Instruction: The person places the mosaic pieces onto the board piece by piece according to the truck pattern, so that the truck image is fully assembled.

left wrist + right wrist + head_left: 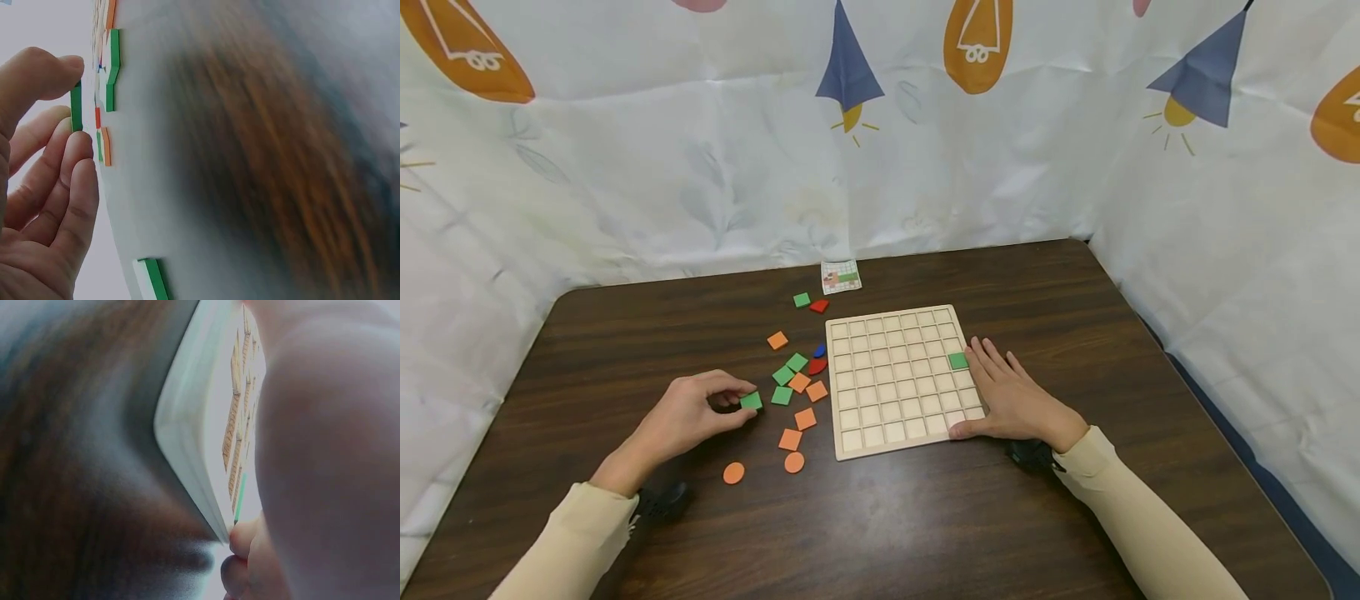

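My left hand (696, 408) pinches a small green square tile (751, 401) between thumb and fingers, to the left of the loose pieces. In the left wrist view that green tile (76, 109) stands edge-on in the pinch. A light wooden grid board (891, 379) lies flat on the table. My right hand (1018, 396) rests with straight fingers along the board's right side, its thumb at the near right corner. One green tile (958, 361) sits in a cell of the right column, beside the right fingers. The right wrist view shows the board's corner (181, 431) close up.
Left of the board lie several loose pieces: green tiles (783, 376), orange squares (805, 418), orange discs (733, 473), red pieces (817, 367) and a blue piece (820, 352). A small printed card (840, 277) lies at the dark table's (887, 525) far edge, before a patterned curtain (760, 167).
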`<state>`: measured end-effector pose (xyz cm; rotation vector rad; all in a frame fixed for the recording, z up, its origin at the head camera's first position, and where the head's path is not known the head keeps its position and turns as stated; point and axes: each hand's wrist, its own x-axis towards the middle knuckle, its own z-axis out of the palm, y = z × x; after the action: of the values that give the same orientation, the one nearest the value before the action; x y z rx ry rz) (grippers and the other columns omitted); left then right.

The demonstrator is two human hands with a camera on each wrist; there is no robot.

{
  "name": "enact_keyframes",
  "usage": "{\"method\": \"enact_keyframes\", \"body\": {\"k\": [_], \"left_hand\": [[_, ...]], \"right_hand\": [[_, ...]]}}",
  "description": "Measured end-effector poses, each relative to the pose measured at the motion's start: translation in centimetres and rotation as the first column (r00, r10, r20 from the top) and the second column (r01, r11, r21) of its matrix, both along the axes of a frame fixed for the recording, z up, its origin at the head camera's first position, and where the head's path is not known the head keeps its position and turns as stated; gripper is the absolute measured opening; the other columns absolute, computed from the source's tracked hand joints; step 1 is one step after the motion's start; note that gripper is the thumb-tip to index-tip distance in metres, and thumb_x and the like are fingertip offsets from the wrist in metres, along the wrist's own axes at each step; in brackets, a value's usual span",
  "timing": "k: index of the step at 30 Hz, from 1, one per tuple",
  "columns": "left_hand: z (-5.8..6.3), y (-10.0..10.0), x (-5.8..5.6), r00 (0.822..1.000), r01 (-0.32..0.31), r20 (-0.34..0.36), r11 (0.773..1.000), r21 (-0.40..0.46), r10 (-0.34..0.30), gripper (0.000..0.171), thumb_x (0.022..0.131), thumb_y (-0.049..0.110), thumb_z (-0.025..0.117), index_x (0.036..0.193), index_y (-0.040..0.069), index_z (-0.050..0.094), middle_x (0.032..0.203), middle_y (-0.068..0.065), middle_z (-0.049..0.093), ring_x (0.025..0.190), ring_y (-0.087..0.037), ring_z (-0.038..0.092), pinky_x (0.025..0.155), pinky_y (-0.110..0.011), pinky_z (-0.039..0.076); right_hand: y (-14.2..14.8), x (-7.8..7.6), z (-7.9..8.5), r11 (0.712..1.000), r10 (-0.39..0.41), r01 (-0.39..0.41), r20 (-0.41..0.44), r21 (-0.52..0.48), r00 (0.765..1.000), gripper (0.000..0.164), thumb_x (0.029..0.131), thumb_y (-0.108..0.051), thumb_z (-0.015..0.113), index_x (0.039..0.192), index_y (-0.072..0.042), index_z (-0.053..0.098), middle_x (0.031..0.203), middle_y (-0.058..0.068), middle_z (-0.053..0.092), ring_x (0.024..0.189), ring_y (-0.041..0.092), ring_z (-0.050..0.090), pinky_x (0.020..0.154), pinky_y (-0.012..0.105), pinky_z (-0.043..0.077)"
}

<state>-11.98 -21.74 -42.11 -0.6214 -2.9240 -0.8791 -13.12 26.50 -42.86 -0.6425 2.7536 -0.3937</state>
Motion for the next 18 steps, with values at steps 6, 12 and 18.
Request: {"method": "enact_keyframes", "body": {"k": [6,12,18], "left_hand": [[0.0,0.9,-0.5,1.0,0.017,-0.022,1.0,0.009,-0.017,0.025,0.084,0.02,0.087,0.107,0.017,0.08,0.095,0.005,0.075,0.081,-0.003,0.062,0.07,-0.022,0.055],[0.2,1.7,-0.8,0.999,0.027,-0.018,1.0,0.007,-0.026,0.024,0.084,0.02,0.086,0.107,0.018,0.08,0.096,0.006,0.075,0.082,-0.004,0.062,0.071,-0.023,0.055],[0.3,2.4,-1.2,0.999,0.032,-0.014,0.999,0.006,-0.032,0.024,0.084,0.021,0.086,0.108,0.018,0.08,0.097,0.007,0.075,0.083,-0.006,0.063,0.072,-0.023,0.056]], "right_hand": [[0.1,0.1,-0.1,1.0,0.001,-0.001,-0.005,0.001,1.0,0.13,0.08,-0.081,0.066,0.166,-0.001,0.009,0.175,0.021,0.004,0.164,0.04,0.002,0.128,0.067,0.011],[0.2,0.0,-0.2,1.0,0.005,-0.005,-0.008,0.01,1.0,0.129,0.081,-0.081,0.065,0.166,-0.002,0.008,0.175,0.02,0.002,0.164,0.039,0.002,0.129,0.066,0.012],[0.1,0.0,-0.2,1.0,0.01,-0.009,-0.02,0.009,1.0,0.129,0.081,-0.081,0.065,0.166,-0.002,0.008,0.175,0.02,0.002,0.164,0.039,0.002,0.129,0.066,0.011]]}}
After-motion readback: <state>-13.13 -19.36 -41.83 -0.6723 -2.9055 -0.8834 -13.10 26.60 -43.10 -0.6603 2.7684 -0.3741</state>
